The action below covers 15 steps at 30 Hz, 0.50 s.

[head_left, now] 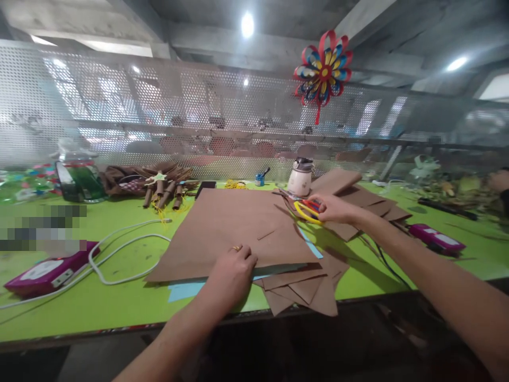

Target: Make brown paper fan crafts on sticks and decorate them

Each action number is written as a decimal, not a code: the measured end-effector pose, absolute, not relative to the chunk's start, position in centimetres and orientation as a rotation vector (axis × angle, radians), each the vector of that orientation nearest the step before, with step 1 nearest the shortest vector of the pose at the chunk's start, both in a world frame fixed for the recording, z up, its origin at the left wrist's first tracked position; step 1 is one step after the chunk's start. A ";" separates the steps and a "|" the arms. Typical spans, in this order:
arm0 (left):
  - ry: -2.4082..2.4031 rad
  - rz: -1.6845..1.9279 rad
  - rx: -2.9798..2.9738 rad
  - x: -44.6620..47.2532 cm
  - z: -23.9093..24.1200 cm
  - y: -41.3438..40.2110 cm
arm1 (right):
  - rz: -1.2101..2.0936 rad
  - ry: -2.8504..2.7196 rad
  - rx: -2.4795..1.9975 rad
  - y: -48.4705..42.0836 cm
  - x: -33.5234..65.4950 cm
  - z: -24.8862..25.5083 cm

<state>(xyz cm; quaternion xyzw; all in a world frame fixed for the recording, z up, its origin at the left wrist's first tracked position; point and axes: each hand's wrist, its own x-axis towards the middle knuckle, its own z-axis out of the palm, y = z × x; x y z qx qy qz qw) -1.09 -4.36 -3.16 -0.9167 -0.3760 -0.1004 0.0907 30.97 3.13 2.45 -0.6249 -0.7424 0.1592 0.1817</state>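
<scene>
A large sheet of brown paper lies in front of me, its near edge slightly raised over light blue paper. My left hand, with a ring on one finger, is closed at that near edge, fingers curled on the sheet; its thumb is hidden. At the sheet's far right corner, my right hand is closed around the handles of scissors with yellow and red grips. Their blades point left over the paper, and a narrow strip stands up beside them. Smaller brown paper pieces lie under the sheet's right side.
Purple power strips lie left and right, with a white cable looping nearby. Behind are rolled brown paper tubes, a bottle, a blue jar and stacked brown paper. A paper flower hangs above.
</scene>
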 end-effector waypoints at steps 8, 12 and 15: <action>-1.052 -0.294 -2.705 -1.1 -3.2 -4.4 | -0.335 -2.124 -2.167 3.9 32.0 0.7; -1.021 -0.309 -2.715 -1.0 -3.2 -4.4 | -0.442 -2.450 -1.769 3.0 26.2 0.5; -1.025 -0.315 -2.706 -0.9 -3.3 -4.4 | -0.423 -2.882 -1.219 2.8 21.2 0.2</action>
